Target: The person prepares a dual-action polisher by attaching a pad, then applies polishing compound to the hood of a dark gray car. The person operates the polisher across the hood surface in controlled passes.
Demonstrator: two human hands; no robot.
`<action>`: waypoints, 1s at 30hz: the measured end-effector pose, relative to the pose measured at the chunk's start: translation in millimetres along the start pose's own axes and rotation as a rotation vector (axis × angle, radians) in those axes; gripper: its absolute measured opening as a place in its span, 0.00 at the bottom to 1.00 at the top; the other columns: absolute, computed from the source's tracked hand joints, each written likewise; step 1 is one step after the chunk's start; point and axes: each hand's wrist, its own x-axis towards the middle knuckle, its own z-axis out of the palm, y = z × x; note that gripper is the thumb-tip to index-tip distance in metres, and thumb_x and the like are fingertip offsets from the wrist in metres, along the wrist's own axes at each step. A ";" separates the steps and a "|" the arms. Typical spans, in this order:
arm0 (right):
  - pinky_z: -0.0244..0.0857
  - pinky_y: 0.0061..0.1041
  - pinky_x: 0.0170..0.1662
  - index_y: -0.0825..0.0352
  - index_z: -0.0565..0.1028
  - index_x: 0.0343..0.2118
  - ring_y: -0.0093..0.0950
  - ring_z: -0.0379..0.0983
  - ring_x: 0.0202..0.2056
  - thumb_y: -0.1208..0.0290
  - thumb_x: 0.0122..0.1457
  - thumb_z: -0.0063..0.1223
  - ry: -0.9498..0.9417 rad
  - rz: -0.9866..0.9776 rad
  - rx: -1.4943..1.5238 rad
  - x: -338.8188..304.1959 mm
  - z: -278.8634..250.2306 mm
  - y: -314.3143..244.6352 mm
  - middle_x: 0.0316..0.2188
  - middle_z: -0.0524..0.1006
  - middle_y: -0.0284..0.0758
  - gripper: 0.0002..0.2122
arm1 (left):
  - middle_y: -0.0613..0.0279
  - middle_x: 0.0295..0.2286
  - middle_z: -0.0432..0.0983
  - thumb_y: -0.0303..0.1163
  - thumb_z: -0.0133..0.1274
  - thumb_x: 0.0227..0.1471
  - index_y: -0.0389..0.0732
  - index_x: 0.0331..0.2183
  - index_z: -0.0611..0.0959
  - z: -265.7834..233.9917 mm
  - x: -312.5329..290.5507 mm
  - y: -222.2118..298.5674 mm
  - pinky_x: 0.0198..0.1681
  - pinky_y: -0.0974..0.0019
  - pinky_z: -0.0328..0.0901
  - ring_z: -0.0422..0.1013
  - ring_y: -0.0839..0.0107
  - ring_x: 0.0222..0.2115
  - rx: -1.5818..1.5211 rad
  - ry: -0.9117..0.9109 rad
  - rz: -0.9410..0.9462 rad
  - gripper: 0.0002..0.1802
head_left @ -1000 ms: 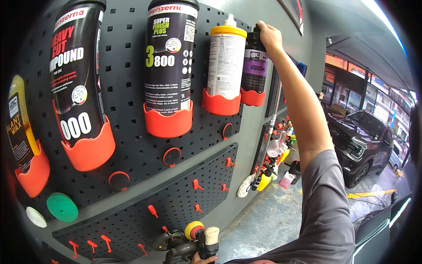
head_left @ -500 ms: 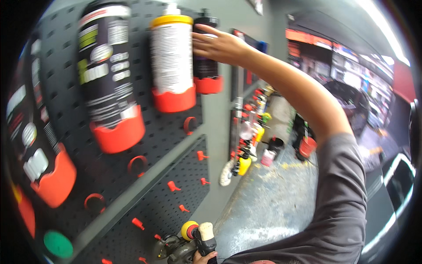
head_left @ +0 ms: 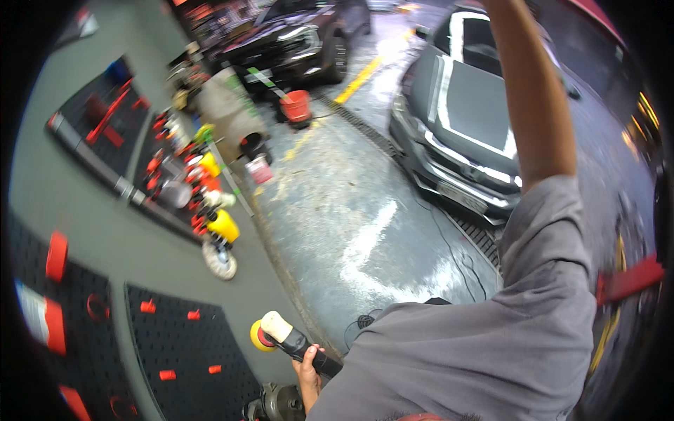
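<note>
My left hand (head_left: pixel 307 377) sits at the bottom edge, closed around the black handle of a polishing machine (head_left: pixel 293 343). The machine has a cream knob and a yellow pad at its end, close to the grey wall. My right forearm (head_left: pixel 528 91) in a grey sleeve rises straight up and leaves the picture at the top edge. My right hand itself is out of sight.
A grey car (head_left: pixel 463 119) stands on the wet concrete floor (head_left: pixel 351 210), with a dark car (head_left: pixel 295 35) and an orange bucket (head_left: pixel 297 107) beyond. Spray bottles hang on a wall rack (head_left: pixel 189 182). A black pegboard (head_left: pixel 182 344) carries red hooks.
The view has swung away from the bottles on the pegboard toward the floor and cars. My right hand, earlier on the dark bottle, has left the frame upward. My left hand keeps the polisher.
</note>
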 end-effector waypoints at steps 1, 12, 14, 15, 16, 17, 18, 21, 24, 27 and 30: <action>0.75 0.32 0.42 0.67 0.72 0.57 0.30 0.81 0.39 0.58 0.53 0.71 -0.041 0.148 0.144 -67.2 -22.2 47.7 0.40 0.82 0.40 0.31 | 0.54 0.32 0.82 0.31 0.68 0.48 0.33 0.43 0.79 10.9 -1.0 4.1 0.39 0.60 0.76 0.80 0.62 0.30 0.049 -0.001 0.002 0.22; 0.72 0.39 0.34 0.56 0.81 0.30 0.34 0.79 0.27 0.43 0.56 0.63 0.055 2.874 0.394 -994.4 -373.9 -105.9 0.27 0.83 0.35 0.19 | 0.54 0.28 0.79 0.38 0.65 0.51 0.36 0.41 0.78 258.3 -12.2 -75.9 0.34 0.59 0.75 0.78 0.61 0.27 0.507 -0.308 -0.209 0.20; 0.72 0.38 0.38 0.56 0.84 0.29 0.31 0.80 0.29 0.46 0.55 0.63 -0.381 3.080 0.514 -1077.5 -460.8 -222.8 0.29 0.84 0.34 0.17 | 0.55 0.28 0.79 0.38 0.65 0.51 0.36 0.41 0.78 300.3 -8.8 -128.0 0.33 0.58 0.75 0.78 0.61 0.27 0.505 -0.392 -0.350 0.20; 0.72 0.37 0.38 0.57 0.84 0.30 0.31 0.80 0.29 0.46 0.54 0.64 -0.219 3.024 0.479 -1071.3 -466.2 -228.5 0.29 0.84 0.34 0.17 | 0.55 0.28 0.79 0.39 0.65 0.52 0.37 0.41 0.78 320.7 -10.4 -131.3 0.33 0.58 0.75 0.78 0.61 0.27 0.545 -0.408 -0.341 0.21; 0.72 0.36 0.39 0.57 0.84 0.31 0.31 0.79 0.29 0.47 0.54 0.65 -0.045 2.966 0.437 -1057.0 -471.2 -236.4 0.30 0.84 0.34 0.17 | 0.56 0.28 0.79 0.40 0.65 0.52 0.38 0.41 0.78 344.9 -12.3 -136.0 0.33 0.58 0.75 0.78 0.62 0.27 0.592 -0.446 -0.339 0.20; 0.72 0.35 0.39 0.57 0.84 0.32 0.31 0.79 0.30 0.47 0.54 0.65 0.106 2.899 0.361 -1034.8 -485.7 -232.2 0.31 0.84 0.33 0.17 | 0.56 0.28 0.79 0.40 0.65 0.52 0.38 0.41 0.79 368.4 -16.1 -145.9 0.33 0.59 0.75 0.78 0.62 0.27 0.618 -0.477 -0.351 0.20; 0.72 0.34 0.38 0.57 0.84 0.36 0.30 0.79 0.30 0.47 0.56 0.66 0.440 2.800 0.159 -1017.5 -503.9 -201.5 0.32 0.83 0.31 0.17 | 0.56 0.29 0.79 0.41 0.65 0.52 0.39 0.41 0.79 392.2 -17.2 -156.3 0.33 0.59 0.74 0.78 0.62 0.27 0.646 -0.506 -0.364 0.20; 0.74 0.31 0.34 0.58 0.79 0.42 0.28 0.79 0.28 0.45 0.60 0.64 1.015 2.166 0.101 -879.7 -589.2 -81.4 0.30 0.80 0.30 0.20 | 0.58 0.30 0.79 0.43 0.66 0.52 0.40 0.42 0.78 451.2 -8.9 -191.1 0.32 0.59 0.74 0.78 0.64 0.28 0.764 -0.607 -0.436 0.22; 0.77 0.35 0.32 0.62 0.72 0.46 0.29 0.80 0.27 0.44 0.60 0.62 1.067 1.788 -0.092 -844.2 -633.2 -45.5 0.29 0.80 0.33 0.25 | 0.57 0.30 0.79 0.44 0.66 0.52 0.40 0.41 0.77 521.0 -18.4 -223.7 0.33 0.59 0.75 0.78 0.64 0.28 0.809 -0.738 -0.455 0.22; 0.75 0.35 0.40 0.57 0.80 0.38 0.29 0.81 0.33 0.39 0.57 0.63 1.211 2.204 0.110 -926.3 -591.8 -57.9 0.31 0.82 0.31 0.23 | 0.58 0.30 0.79 0.44 0.66 0.51 0.40 0.41 0.77 575.2 -24.7 -254.8 0.33 0.59 0.75 0.79 0.65 0.28 0.795 -0.828 -0.474 0.22; 0.75 0.35 0.43 0.58 0.82 0.47 0.30 0.81 0.36 0.52 0.60 0.63 0.811 2.792 0.231 -991.8 -533.2 -103.5 0.35 0.83 0.29 0.18 | 0.62 0.30 0.77 0.41 0.68 0.50 0.39 0.41 0.79 609.6 -21.6 -285.1 0.32 0.62 0.73 0.76 0.68 0.27 0.794 -0.821 -0.486 0.22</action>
